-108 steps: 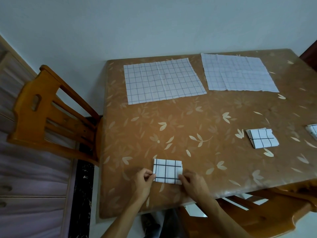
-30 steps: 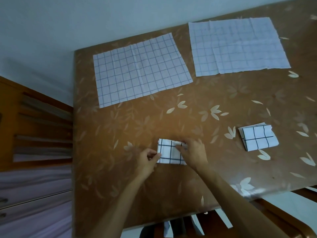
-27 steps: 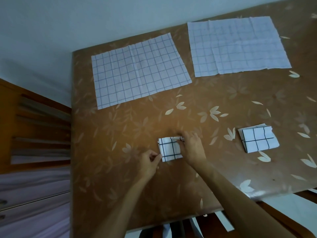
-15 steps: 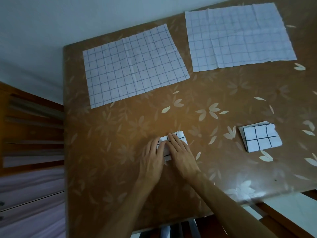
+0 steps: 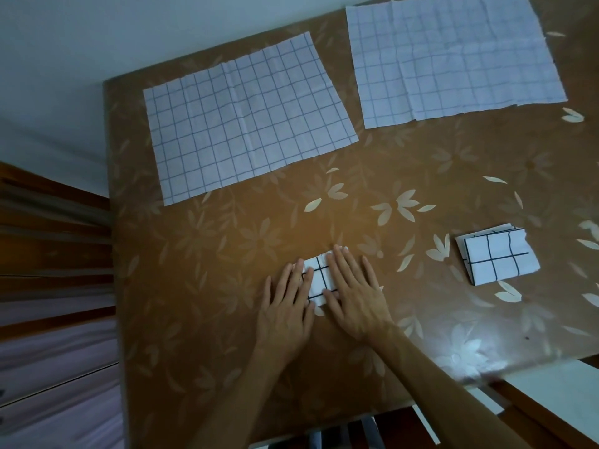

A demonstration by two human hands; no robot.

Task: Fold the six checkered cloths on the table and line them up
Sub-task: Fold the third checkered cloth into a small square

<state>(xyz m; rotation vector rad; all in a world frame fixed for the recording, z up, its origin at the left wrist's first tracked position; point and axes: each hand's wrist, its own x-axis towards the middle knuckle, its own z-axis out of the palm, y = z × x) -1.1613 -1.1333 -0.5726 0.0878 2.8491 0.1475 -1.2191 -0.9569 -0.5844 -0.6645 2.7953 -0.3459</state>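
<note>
The left forearm (image 5: 236, 396) and right forearm (image 5: 453, 393) were bare to the frame's lower edge. The left hand (image 5: 285, 314) and right hand (image 5: 355, 299) were bare too, long-fingered, with short pale nails.

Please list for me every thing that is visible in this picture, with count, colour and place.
table: one, brown, flower pattern.
left unfolded cloth: one, white, dark grid, far side.
right unfolded cloth: one, same, far right.
pressed folded cloth: one, white, black grid, under both hands.
free folded cloth: one, same, to its right, apart.
wooden furniture: brown, blurred, left of table.
left hand: flat on pressed folded cloth.
right hand: flat on it too.
</note>
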